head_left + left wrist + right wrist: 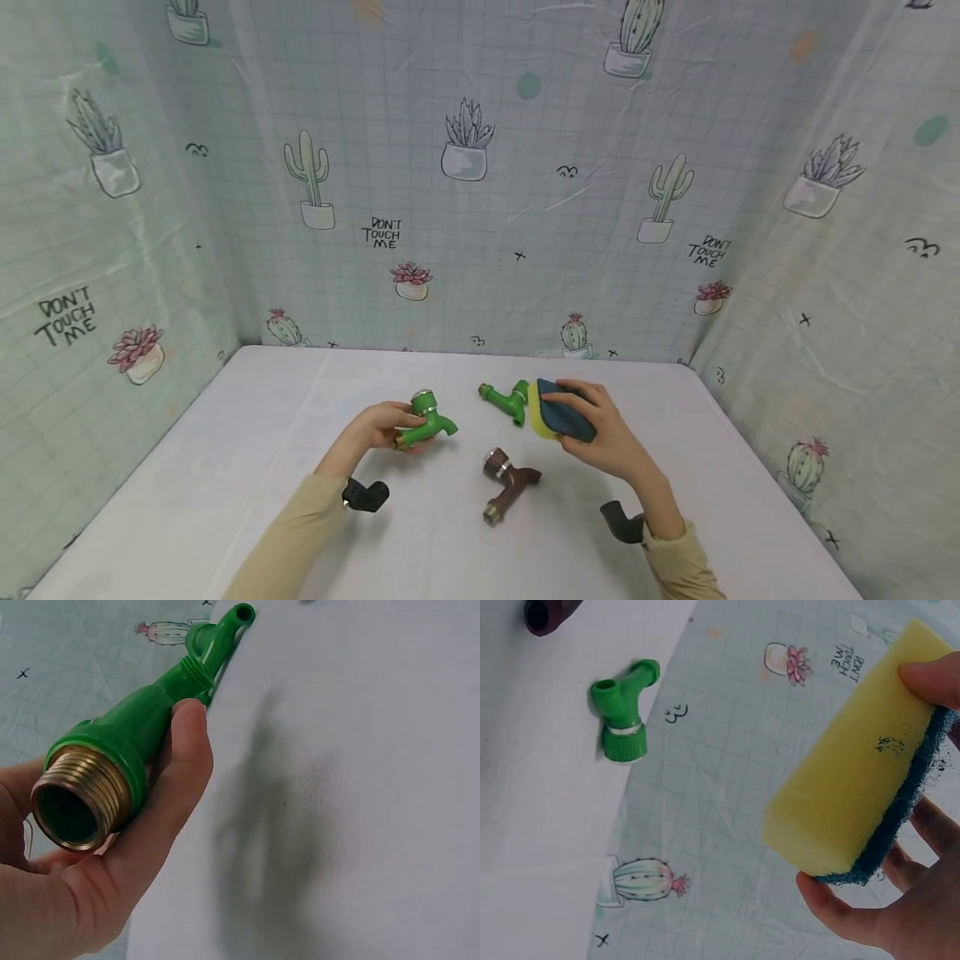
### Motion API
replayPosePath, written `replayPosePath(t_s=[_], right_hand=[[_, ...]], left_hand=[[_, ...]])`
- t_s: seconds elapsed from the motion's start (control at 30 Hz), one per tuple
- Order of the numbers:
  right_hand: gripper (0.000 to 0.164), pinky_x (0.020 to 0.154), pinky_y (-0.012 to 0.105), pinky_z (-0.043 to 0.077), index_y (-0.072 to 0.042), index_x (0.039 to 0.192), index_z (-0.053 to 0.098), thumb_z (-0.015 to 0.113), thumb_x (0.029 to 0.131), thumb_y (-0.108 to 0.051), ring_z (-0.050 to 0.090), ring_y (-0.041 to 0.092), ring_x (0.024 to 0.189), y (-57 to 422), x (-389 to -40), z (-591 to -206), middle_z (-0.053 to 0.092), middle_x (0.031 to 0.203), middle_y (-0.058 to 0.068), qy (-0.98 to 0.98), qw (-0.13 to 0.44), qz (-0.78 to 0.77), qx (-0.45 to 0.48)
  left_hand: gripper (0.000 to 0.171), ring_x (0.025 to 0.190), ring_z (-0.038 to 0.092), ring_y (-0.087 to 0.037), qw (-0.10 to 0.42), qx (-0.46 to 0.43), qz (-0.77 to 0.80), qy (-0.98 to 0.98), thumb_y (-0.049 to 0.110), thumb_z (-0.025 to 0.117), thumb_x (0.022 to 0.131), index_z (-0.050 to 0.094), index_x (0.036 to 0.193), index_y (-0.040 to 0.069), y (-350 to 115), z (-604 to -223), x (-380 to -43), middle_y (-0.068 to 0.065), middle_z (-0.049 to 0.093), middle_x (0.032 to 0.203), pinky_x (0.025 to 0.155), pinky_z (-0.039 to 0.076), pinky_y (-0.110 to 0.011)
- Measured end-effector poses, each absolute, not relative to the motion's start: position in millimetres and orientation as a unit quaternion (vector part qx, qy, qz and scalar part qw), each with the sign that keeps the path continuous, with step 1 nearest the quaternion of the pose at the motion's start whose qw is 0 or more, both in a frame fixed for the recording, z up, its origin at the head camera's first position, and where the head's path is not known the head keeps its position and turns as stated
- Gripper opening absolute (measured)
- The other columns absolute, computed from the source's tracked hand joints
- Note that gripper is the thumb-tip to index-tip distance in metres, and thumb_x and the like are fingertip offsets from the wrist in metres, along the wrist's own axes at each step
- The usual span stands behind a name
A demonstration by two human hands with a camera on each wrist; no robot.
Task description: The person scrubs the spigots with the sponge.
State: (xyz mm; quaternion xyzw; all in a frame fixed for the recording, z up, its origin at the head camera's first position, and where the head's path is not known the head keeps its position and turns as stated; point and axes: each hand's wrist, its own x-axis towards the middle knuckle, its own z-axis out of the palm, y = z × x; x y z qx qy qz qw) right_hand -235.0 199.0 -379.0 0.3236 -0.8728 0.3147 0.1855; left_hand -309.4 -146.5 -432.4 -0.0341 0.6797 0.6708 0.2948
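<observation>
My left hand point(375, 424) grips a green tap point(429, 427), thumb and fingers around its body. In the left wrist view the brass threaded end of that green tap point(112, 742) faces the camera and its spout points away. A yellow sponge with a dark blue scouring layer point(847, 757) is held in my right hand point(611, 437) by its edges, raised over the table. Just left of the sponge, a second green tap point(512, 403) lies on the table. Between the two hands and nearer to me is a brown tap point(512, 482) with a metal threaded end.
The white table point(420, 550) is enclosed at the back and both sides by a cloth point(480, 250) printed with cacti and a grid. Black wrist mounts point(366, 495) stick out inward from both forearms.
</observation>
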Motion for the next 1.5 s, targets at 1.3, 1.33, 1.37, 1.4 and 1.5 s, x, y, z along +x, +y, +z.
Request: replayPosePath(t_s=[1.3,1.33,1.37,1.4,1.5], right_hand=[[0.053,0.077,0.046,0.047,-0.028,0.118,0.054,0.071,0.071,-0.011,0.038,0.023,0.111,215,-236,-393,0.045,0.128,0.009,-0.885,0.176,0.294,0.316],[0.053,0.077,0.046,0.047,-0.028,0.118,0.054,0.071,0.071,-0.011,0.038,0.023,0.110,216,-235,-394,0.045,0.128,0.009,-0.886,0.177,0.291,0.315],[0.053,0.076,0.046,0.047,-0.028,0.119,0.054,0.072,0.071,-0.011,0.039,0.023,0.110,217,-234,-395,0.045,0.128,0.008,-0.888,0.177,0.288,0.313],[0.054,0.076,0.046,0.048,-0.028,0.119,0.054,0.072,0.071,-0.012,0.039,0.024,0.110,218,-234,-396,0.046,0.127,0.008,-0.889,0.177,0.283,0.312],[0.055,0.077,0.048,0.048,-0.029,0.118,0.054,0.073,0.070,-0.013,0.040,0.024,0.110,222,-231,-398,0.046,0.126,0.009,-0.895,0.182,0.265,0.308]], left_hand=[[0.039,0.100,0.058,-0.040,0.085,-0.019,0.611,0.787,0.012,0.040,0.093,0.038,0.123,-0.013,-144,-403,-295,-0.033,0.048,0.118,0.075,0.054,-0.041],[0.036,0.094,0.060,-0.037,0.074,-0.002,0.597,0.799,0.012,0.042,0.092,0.044,0.119,-0.011,-135,-402,-291,-0.032,0.052,0.114,0.072,0.055,-0.040],[0.032,0.090,0.063,-0.034,0.061,0.014,0.581,0.811,0.012,0.045,0.091,0.048,0.115,-0.009,-126,-402,-287,-0.030,0.056,0.110,0.069,0.056,-0.038],[0.028,0.085,0.064,-0.032,0.044,0.034,0.566,0.823,0.010,0.049,0.089,0.053,0.111,-0.008,-116,-403,-284,-0.027,0.059,0.105,0.065,0.056,-0.036],[0.021,0.077,0.065,-0.026,-0.015,0.120,0.495,0.860,0.008,0.056,0.083,0.060,0.099,-0.004,-88,-406,-272,-0.022,0.064,0.095,0.060,0.055,-0.030]])
